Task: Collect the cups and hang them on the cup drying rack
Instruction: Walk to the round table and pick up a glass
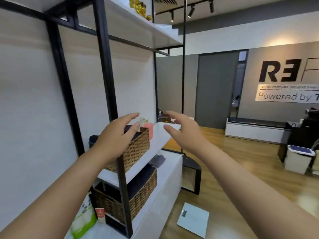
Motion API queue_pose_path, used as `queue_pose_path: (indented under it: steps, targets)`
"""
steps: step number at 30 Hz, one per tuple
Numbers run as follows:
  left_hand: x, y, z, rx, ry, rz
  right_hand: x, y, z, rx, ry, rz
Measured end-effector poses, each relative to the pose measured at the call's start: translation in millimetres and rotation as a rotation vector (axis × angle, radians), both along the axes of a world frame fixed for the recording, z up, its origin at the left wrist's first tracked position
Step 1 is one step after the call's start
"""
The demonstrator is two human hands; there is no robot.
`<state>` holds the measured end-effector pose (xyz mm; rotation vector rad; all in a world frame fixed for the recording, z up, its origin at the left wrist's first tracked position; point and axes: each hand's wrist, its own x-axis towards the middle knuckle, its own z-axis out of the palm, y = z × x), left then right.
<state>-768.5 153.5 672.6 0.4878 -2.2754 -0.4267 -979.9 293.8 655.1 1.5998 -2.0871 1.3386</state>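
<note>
A pink cup (149, 129) stands on the white middle shelf (162, 133), just behind a wicker basket (136, 149). Behind it a small white cup with green spots (143, 120) is partly hidden by my thumb. My left hand (117, 135) reaches out over the basket, fingers spread, holding nothing, a short way left of the pink cup. My right hand (183, 130) is stretched out over the shelf's right end, also with fingers apart and nothing in it. No drying rack is in view.
A black metal shelf post (110, 94) stands between me and the basket. A second wicker basket (131, 195) sits on the white cabinet below. A white scale (193, 219) lies on the wooden floor. A low white bench (255, 129) is at the back right.
</note>
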Motion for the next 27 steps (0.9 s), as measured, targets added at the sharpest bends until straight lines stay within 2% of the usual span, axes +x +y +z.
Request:
queue_pose_path:
  steps: [15, 27]
  targets:
    - [-361, 108, 2, -0.008, 0.005, -0.484, -272, 219, -8, 0.006, -0.057, -0.561]
    - [-640, 198, -22, -0.026, -0.053, -0.928, -426, 352, -31, 0.001, -0.057, -1.059]
